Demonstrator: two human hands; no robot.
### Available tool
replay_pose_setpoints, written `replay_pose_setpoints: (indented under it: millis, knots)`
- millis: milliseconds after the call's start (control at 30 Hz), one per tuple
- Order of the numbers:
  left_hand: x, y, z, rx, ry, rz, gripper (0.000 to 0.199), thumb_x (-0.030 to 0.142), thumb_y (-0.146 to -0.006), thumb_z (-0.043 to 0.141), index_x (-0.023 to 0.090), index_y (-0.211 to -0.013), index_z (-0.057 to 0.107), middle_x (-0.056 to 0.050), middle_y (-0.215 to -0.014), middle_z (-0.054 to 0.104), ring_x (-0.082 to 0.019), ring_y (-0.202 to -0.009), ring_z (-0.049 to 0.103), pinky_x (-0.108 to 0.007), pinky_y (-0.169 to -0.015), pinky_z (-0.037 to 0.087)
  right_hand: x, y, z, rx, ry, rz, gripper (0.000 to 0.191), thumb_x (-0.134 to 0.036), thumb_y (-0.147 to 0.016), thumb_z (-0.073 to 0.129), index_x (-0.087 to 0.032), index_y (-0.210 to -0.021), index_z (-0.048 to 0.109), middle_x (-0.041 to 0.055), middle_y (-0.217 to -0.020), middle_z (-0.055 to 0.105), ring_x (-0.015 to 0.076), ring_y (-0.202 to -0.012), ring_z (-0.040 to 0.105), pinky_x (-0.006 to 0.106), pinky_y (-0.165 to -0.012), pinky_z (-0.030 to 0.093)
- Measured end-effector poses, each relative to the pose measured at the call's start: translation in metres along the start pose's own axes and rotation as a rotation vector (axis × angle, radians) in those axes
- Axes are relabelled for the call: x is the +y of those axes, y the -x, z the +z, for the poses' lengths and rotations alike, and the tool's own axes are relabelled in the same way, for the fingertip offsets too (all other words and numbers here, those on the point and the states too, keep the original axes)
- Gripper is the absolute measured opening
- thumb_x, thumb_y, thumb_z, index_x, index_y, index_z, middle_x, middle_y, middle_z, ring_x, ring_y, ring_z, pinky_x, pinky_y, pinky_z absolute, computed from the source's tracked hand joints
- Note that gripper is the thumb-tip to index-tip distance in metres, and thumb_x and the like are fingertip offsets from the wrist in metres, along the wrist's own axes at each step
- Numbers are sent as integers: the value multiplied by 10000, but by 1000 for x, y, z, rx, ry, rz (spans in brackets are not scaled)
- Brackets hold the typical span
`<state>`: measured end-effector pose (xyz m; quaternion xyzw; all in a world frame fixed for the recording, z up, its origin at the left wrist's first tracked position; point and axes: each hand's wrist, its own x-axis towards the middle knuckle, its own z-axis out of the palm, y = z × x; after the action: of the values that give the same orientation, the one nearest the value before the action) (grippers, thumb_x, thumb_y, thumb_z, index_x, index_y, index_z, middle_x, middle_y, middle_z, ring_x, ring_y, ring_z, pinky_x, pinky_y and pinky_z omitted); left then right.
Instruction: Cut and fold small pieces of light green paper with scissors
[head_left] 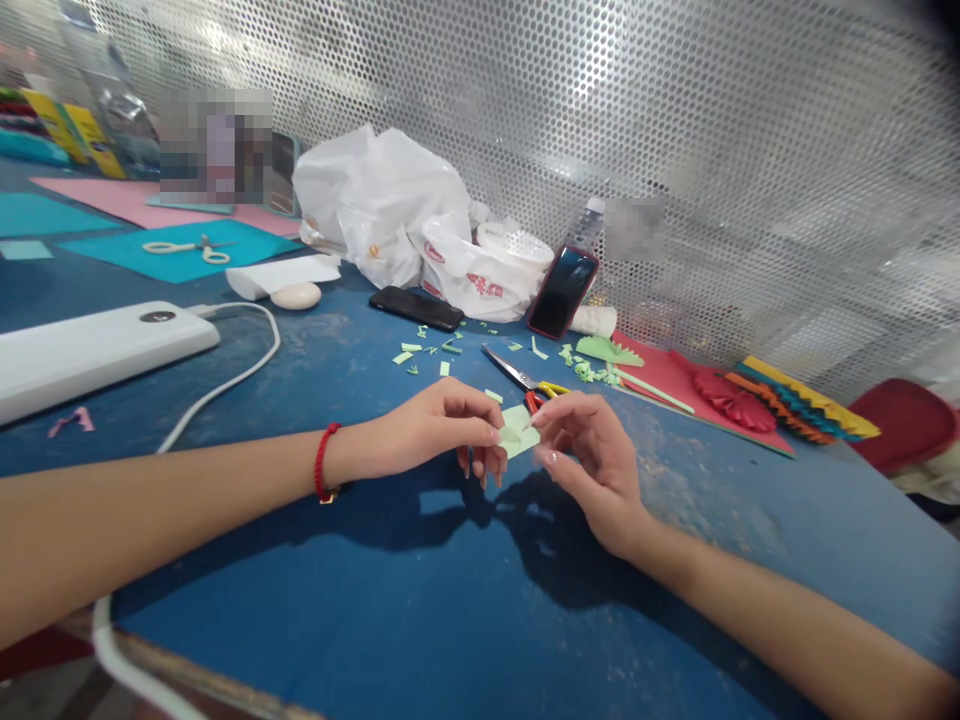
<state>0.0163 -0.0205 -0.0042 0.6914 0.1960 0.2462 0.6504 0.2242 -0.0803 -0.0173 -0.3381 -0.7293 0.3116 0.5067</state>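
Forearms (150,490) over blue tabletop (375,620); left hand (424,432) and right hand (592,470) pinch folded pale green paper (519,432), steady fingertip grip suits it.

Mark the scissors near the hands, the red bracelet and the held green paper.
Scissors (510,372): head view, steel blade.
Red bracelet (321,462): head view, wrist cord.
Green paper (521,435): head view, exposed middle.

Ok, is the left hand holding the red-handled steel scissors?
No, the left hand and right hand pinch a small pale green paper piece; the red-handled steel scissors lie on the blue tabletop beyond them.
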Motion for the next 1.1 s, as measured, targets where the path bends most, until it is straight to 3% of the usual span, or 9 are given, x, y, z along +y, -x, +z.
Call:
replay_pose_setpoints:
  millis: [200,300,467,600,867,1100]
  knots:
    - [3,3,-1,-1,-23,95,142,213,-832,606,112,-774,687,-46,-706,724,-116,-618,658,-188,-603,516,2,-1,1,-53,138,-119,185,-162,-858,666,-244,-1015,614,25,-976,585,123,-754,558,239,-577,476]
    - [3,2,-1,-5,-26,89,126,202,-817,620,110,-762,686,-44,-693,722,-110,-602,652,-176,-584,509,2,-1,1,-27,158,-108,122,-191,-872,669,-237,-975,624,20,-927,606,112,-711,568,234,-561,481]
    - [0,2,0,-29,-21,65,121,207,-813,640,109,-768,696,-47,-693,724,-110,-611,662,-170,-595,521,2,-2,3,-10,171,-72,37,-207,-879,661,-216,-878,625,37,-889,672,151,-804,637,239,-572,506]
    - [0,2,2,-11,-42,43,95,178,-790,646,110,-739,688,-39,-662,716,-105,-589,657,-161,-580,521,2,-2,3,34,189,-73,50,-192,-856,683,-209,-840,638,22,-806,684,138,-705,635,246,-563,502]
    - [1,1,4,30,-70,33,63,121,-726,623,103,-683,665,-25,-617,699,-103,-561,651,-154,-549,509,2,-2,3,88,198,-33,75,-184,-827,721,-208,-838,651,4,-783,685,106,-607,598,233,-532,480]
    - [2,0,4,63,-96,15,42,103,-698,627,107,-668,656,-19,-600,690,-103,-548,643,-155,-539,508,3,-2,2,40,267,-76,90,-160,-851,692,-227,-910,683,4,-826,719,116,-637,621,240,-550,492]
